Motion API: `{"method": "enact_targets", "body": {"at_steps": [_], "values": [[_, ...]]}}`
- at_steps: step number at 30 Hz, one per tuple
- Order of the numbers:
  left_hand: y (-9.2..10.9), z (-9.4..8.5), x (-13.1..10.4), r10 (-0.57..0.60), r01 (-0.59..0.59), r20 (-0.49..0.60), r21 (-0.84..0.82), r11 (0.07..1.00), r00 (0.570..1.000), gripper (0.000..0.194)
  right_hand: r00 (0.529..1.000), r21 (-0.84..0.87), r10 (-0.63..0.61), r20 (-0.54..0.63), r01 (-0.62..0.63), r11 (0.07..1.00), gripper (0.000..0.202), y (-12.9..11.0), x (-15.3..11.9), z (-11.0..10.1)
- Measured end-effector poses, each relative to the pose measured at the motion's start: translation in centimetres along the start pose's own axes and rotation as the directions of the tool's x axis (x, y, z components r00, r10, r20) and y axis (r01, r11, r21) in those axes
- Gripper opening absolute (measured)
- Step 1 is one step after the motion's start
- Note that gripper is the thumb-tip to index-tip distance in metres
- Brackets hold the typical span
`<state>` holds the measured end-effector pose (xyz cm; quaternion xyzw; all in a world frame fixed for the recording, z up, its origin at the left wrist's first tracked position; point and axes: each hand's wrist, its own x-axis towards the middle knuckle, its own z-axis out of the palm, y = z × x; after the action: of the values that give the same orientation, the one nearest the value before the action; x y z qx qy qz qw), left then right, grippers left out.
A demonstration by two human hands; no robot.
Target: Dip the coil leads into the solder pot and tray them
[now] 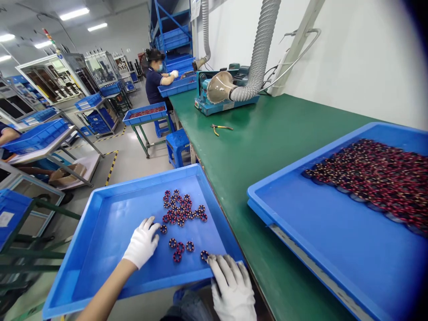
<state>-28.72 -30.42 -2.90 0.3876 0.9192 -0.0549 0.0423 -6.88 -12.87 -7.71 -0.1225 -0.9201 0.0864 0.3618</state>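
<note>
Far left, blue crates (36, 136) stacked on metal racks, well apart from the action. Closer in, a blue tray (100, 240) tilted on the lap side of the bench, holding a loose cluster of small wound rings (180, 209) near its middle and a few strays (182, 247) lower down. Left hand (142, 245) in a white glove, flat on the tray floor, fingers spread and relaxed, gripping nothing, fingertips just beside a single ring (163, 229) at the edge of the cluster. Right hand (230, 285), also gloved, curled over the tray's near rim, fingers closed on the edge, one ring (204, 255) touching or almost touching its fingertips; whether anything is pinched there, impossible to tell. Looks like the sorting or gathering step, barely started judging by how few rings lie in this tray. Next move likely calls for a fine pinch on one small ring without scattering its neighbours, tray kept steady by the right. Further right, green bench (254, 147), pliers (220, 129) lying on it, a teal machine (227, 89) with a ribbed hose (261, 53) behind. Far right, a second blue tray (334, 249), packed with many more rings (377, 174) along its back half. Up the line, another person (155, 78) busy at the same bench.
</note>
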Motion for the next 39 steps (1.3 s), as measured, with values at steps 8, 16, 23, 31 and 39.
{"method": "enact_targets", "body": {"at_steps": [8,16,23,31,39], "values": [[1.7,-0.2,2.3,0.013,-0.013,-0.046,-0.01,1.0,0.999,0.025,1.0,-0.015,-0.009,-0.002,0.009,1.0,0.036,0.2,0.0,0.0],[1.2,-1.4,0.8,0.102,-0.109,0.073,0.089,0.99,0.992,0.015,0.999,0.021,0.027,-0.042,-0.026,0.999,0.031,-0.1,-0.2,0.3],[1.2,-1.7,0.4,0.094,-0.128,0.178,0.191,0.973,0.98,0.036,0.997,0.033,0.033,-0.07,-0.031,0.999,0.032,-0.2,0.1,0.3],[-0.1,-2.6,0.7,0.144,-0.172,0.176,0.151,0.973,0.974,0.03,0.999,0.017,0.002,-0.046,-0.001,1.0,0.035,0.0,0.4,-0.4],[-0.8,-1.1,-0.3,0.221,-0.223,0.04,0.058,0.973,0.974,0.019,0.999,0.042,0.03,-0.016,-0.03,0.999,0.035,-0.2,0.1,-0.3]]}}
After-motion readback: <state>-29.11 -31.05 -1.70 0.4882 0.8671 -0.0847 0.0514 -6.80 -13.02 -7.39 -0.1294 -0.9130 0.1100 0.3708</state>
